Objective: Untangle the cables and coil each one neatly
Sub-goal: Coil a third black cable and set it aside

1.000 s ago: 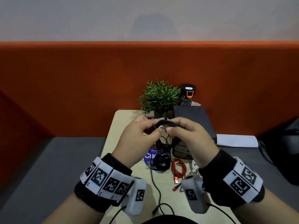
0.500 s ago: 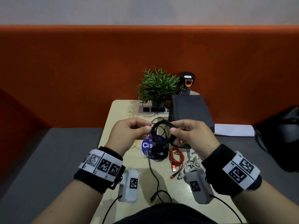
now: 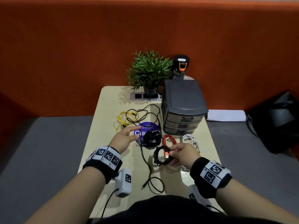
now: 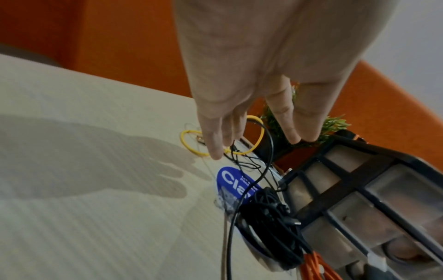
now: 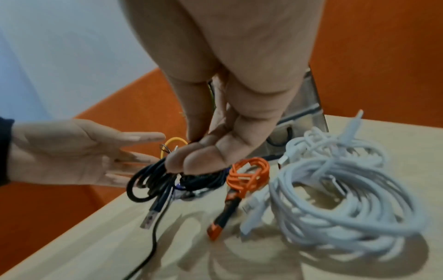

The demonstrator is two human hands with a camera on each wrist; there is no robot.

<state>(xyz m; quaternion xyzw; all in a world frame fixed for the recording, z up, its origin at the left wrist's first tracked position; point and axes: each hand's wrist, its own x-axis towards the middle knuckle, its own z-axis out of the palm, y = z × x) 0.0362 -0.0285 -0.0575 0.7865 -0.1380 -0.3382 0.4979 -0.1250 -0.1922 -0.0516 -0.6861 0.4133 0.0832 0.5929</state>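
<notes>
My right hand [image 3: 175, 153] pinches a small coiled black cable [image 3: 159, 156] just above the table, beside the red coil [image 3: 168, 139]; in the right wrist view my right hand [image 5: 189, 161] holds the black coil [image 5: 153, 181] with its USB plug hanging down. My left hand [image 3: 134, 131] stretches forward with straight fingers, holding nothing, toward the yellow cable [image 3: 125, 118], which is tangled with a thin black cable [image 3: 145, 113]. From the left wrist, my left hand [image 4: 239, 121] hovers over the yellow cable [image 4: 256, 132]. A second black coil [image 3: 152, 137] and a white coil [image 3: 192, 140] lie on the table.
A grey drawer unit [image 3: 182, 107] stands at the back right, with a potted plant [image 3: 149, 71], a bottle [image 3: 180, 67] and a socket strip [image 3: 140, 96] behind. A blue round sticker [image 3: 146, 126] lies under the black coil. A long thin black cable [image 3: 145, 162] runs down the table.
My left hand has let go of the black coil and moved forward toward the yellow cable. My right hand has brought the coil down near the red cable. The view has tilted down.
</notes>
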